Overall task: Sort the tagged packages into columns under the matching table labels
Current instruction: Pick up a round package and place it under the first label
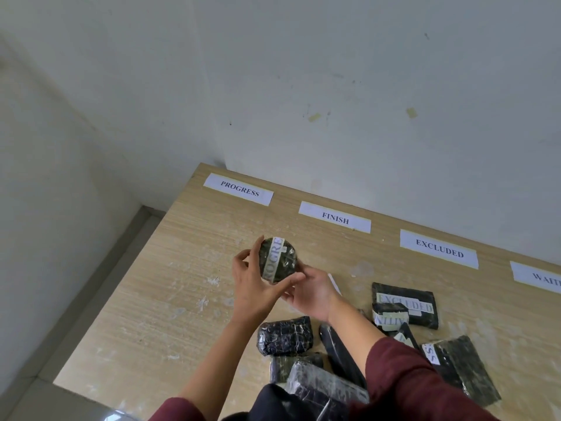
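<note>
Both hands hold a round black package (277,259) above the table, its white tag reading PROGRESS in part. My left hand (253,287) grips its left side and my right hand (312,290) supports it from below right. White paper labels lie along the table's far edge: PROGRESS (239,189), FINISH (335,219), EXCLUDED (439,248) and a cut-off one beginning WAIT (543,279). A flat black package tagged EXCLUDED (416,300) lies under the EXCLUDED label, with a smaller tagged package (390,314) on its near corner.
Several more black wrapped packages lie in a loose heap at the near right, among them a lumpy one (285,335) and a flat one (461,369). The wooden table (170,299) ends at left above a tiled floor; a white wall stands behind.
</note>
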Available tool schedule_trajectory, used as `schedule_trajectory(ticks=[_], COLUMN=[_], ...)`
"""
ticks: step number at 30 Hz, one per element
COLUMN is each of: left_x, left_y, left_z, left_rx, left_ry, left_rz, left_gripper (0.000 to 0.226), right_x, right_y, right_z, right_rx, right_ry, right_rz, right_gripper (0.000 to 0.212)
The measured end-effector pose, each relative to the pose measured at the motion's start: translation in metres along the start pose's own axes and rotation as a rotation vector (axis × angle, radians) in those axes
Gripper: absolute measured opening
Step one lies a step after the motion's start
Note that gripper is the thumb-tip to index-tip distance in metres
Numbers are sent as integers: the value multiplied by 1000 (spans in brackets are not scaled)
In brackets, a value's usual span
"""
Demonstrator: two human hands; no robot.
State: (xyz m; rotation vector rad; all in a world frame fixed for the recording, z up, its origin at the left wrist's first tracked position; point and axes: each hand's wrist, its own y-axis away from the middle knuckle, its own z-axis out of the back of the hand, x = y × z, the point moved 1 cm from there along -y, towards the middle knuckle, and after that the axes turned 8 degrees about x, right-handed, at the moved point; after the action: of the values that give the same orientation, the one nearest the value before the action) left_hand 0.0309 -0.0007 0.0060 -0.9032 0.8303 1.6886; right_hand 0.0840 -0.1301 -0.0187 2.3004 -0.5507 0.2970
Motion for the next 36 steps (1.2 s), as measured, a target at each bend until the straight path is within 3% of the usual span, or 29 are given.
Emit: schedule_trajectory(ticks=[3, 5, 7, 11, 13, 15, 18, 22, 26, 30, 36], left_x=[11, 24, 40, 73, 82, 86, 91, 105, 113, 120, 125], left_y=[-16, -25, -36, -72, -96, -121, -157, -184, -171, -159, -172], left_z=[18, 30, 42, 64, 72, 78, 84, 86, 70, 54, 58], left_rx=[-62, -50, -8, 122, 176, 207, 237, 301, 101, -100, -51], left_ry=[-27, -20, -13, -206, -280, -316, -311, -279, -160, 25, 67], left_rz=[14, 16, 45, 92, 71, 51, 53, 30, 137, 203, 189], left_gripper=[95, 87, 84, 88, 93, 103, 111, 109, 124, 102, 93], right_x=[-8, -11, -12, -14, -15, -18, -23, -31, -37, -39, -36], right_y=[-12, -24, -38, -65, -78, -93, -110, -120, -121, -121, -116], right_z=[-11, -20, -23, -10, 0, 5, 8, 17, 28, 28, 23], right_rx=[91, 53, -118, -352, -349, -344, -368, -416, -429, -465, -446], right_ry=[-62, 21, 411, 1412, 1720, 1877, 1993, 2043, 2070, 2099, 2067], right_rz=[-34, -61, -11, 340, 339, 267, 217, 276, 317, 352, 318], right_gripper=[33, 28, 27, 37, 51, 66, 81, 82, 80, 79, 79])
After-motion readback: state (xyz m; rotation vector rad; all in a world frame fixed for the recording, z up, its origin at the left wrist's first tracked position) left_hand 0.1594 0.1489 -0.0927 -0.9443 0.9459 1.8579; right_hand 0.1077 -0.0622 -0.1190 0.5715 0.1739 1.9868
